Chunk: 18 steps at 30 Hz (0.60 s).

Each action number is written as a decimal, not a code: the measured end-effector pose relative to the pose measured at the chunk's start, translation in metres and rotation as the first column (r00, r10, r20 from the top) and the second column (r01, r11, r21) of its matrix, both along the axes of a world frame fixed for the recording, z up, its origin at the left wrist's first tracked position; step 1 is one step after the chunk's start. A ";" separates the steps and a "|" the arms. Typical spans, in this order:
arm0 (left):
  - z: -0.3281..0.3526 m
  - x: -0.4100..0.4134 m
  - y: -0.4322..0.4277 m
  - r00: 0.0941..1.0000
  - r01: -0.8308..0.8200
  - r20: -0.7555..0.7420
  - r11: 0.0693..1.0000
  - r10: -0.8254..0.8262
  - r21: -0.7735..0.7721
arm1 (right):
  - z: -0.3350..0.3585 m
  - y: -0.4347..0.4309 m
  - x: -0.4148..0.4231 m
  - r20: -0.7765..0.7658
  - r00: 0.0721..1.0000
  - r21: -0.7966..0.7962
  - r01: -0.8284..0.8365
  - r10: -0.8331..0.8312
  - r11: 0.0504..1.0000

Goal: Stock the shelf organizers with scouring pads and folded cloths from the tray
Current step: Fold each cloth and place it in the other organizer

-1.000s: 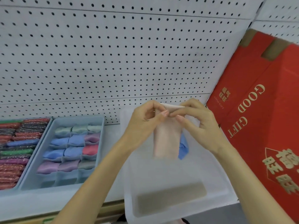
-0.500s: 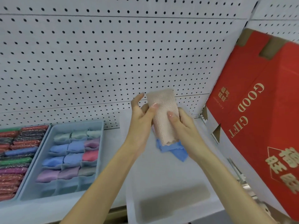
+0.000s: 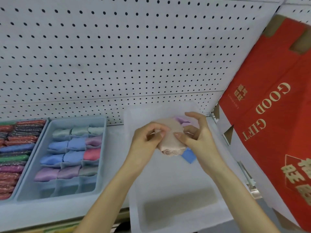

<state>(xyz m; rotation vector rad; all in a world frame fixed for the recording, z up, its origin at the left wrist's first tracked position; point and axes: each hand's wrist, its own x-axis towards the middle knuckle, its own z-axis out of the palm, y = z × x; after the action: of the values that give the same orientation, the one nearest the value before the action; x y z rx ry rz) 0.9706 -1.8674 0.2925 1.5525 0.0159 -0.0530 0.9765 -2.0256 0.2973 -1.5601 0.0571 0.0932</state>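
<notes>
Item: peach cloth [image 3: 170,142], held just above the white tray [image 3: 134,185], pinched between left hand [image 3: 147,137] and right hand [image 3: 199,137], fingers curled onto it. Change: the upright strip of half a second ago is now a short, thick bundle, held lower. Status, judged: folding near done. Destination is the cloth organizer [image 3: 101,165], whose front compartments are vacant.

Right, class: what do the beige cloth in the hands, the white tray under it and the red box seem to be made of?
Beige cloth: soft matte textile, apparently with a textured weave; it bunches and rolls.
White tray: probably plastic, frosted and translucent, with rounded moulded corners.
Red box: likely printed cardboard; brown board shows at its flaps.
</notes>
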 end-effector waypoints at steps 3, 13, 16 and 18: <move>0.001 0.000 0.001 0.990 0.113 -0.076 0.992 -0.117 -0.050 | 0.002 -0.004 -0.001 0.027 0.996 -0.045 -0.084 0.085 0.995; 0.008 0.010 0.015 0.980 0.158 0.015 0.818 -0.199 0.553 | 0.003 -0.012 0.000 0.061 0.990 -0.299 -0.101 0.125 0.949; 0.010 0.007 0.018 0.942 0.331 -0.120 0.925 -0.313 0.186 | 0.002 -0.014 -0.004 -0.024 0.967 -0.102 -0.255 0.254 0.962; 0.008 0.000 0.016 0.927 0.345 -0.173 0.938 -0.332 0.046 | -0.002 -0.011 -0.007 -0.040 0.957 -0.038 -0.289 0.287 0.957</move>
<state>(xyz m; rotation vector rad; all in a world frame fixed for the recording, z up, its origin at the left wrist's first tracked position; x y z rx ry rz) 0.9706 -1.8518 0.3004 1.6084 -0.1238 -0.4583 0.9694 -2.0371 0.2949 -1.6021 -0.1433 0.3507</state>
